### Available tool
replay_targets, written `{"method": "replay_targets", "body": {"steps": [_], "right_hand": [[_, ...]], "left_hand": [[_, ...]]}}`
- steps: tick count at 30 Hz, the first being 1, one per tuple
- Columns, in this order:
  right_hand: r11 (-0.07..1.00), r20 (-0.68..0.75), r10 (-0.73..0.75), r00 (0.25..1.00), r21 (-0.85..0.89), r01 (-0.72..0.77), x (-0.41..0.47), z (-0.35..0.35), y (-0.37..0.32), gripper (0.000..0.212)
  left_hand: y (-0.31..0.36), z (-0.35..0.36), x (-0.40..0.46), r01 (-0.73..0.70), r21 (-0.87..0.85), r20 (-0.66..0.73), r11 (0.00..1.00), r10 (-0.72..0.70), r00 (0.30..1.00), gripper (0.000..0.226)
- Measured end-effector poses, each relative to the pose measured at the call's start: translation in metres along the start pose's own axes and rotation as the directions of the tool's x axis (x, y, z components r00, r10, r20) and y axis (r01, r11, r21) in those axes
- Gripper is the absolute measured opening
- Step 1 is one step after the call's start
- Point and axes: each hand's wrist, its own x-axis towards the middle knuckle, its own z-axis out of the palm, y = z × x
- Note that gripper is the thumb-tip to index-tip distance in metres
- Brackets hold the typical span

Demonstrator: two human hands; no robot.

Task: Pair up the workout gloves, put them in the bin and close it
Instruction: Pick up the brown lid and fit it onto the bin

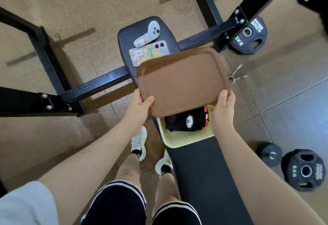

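A brown rectangular lid [182, 80] hangs tilted over a pale yellow bin [179, 140] that sits on the black bench pad [204, 171]. My left hand [140, 104] grips the lid's near left corner and my right hand [223, 105] grips its near right corner. Black workout gloves [186, 120] with a white oval logo and orange trim lie inside the bin, partly hidden under the lid's near edge. The far part of the bin is covered by the lid.
A phone in a colourful case [149, 53] and a white controller [148, 33] lie on the bench's far pad. Black rack beams [99, 82] cross the floor at left. Weight plates [248, 36] [303, 169], a dumbbell [270, 152] and a spring clip [236, 77] lie at right.
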Motion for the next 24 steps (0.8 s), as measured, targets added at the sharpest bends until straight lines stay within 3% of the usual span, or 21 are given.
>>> {"method": "replay_targets", "body": {"steps": [3,5,7,11,17,19,21,22,24], "right_hand": [[0.988,-0.085,0.151,0.985,-0.014,-0.152,0.006,-0.028,0.026,0.048],[0.97,-0.104,0.168,0.98,-0.162,-0.183,0.011,-0.043,0.045,0.046],[0.927,-0.074,0.113,0.991,-0.352,-0.132,0.016,-0.054,0.062,0.045],[0.872,-0.035,0.051,0.998,-0.486,-0.061,0.026,-0.063,0.08,0.045],[0.804,-0.005,0.104,0.995,-0.588,-0.087,0.036,-0.066,0.094,0.039],[0.824,0.021,0.139,0.99,-0.558,-0.104,0.041,-0.067,0.095,0.039],[0.859,0.031,0.21,0.977,-0.482,-0.169,0.046,-0.07,0.095,0.037],[0.865,0.027,0.241,0.97,-0.459,-0.202,0.048,-0.072,0.094,0.036],[0.849,0.036,0.259,0.965,-0.485,-0.209,0.053,-0.075,0.09,0.033]], "left_hand": [[-0.037,0.021,-0.019,0.066,0.151,0.021,0.986,-0.07,0.997,0.039],[-0.062,0.028,-0.023,0.065,0.42,-0.072,0.905,-0.038,0.997,0.043],[-0.079,0.033,-0.027,0.102,0.557,-0.149,0.824,-0.022,0.989,0.053],[-0.101,0.044,-0.037,0.124,0.553,-0.066,0.824,-0.105,0.992,0.06],[-0.101,0.051,-0.028,0.207,0.653,-0.103,0.728,-0.185,0.977,0.039],[-0.099,0.049,-0.024,0.218,0.653,-0.084,0.725,-0.217,0.973,0.047],[-0.092,0.047,-0.017,0.114,0.632,-0.065,0.766,-0.094,0.993,0.076],[-0.087,0.046,-0.012,0.038,0.648,-0.073,0.761,0.012,0.997,0.078],[-0.072,0.047,0.003,-0.083,0.748,-0.071,0.659,0.204,0.976,0.063]]}}
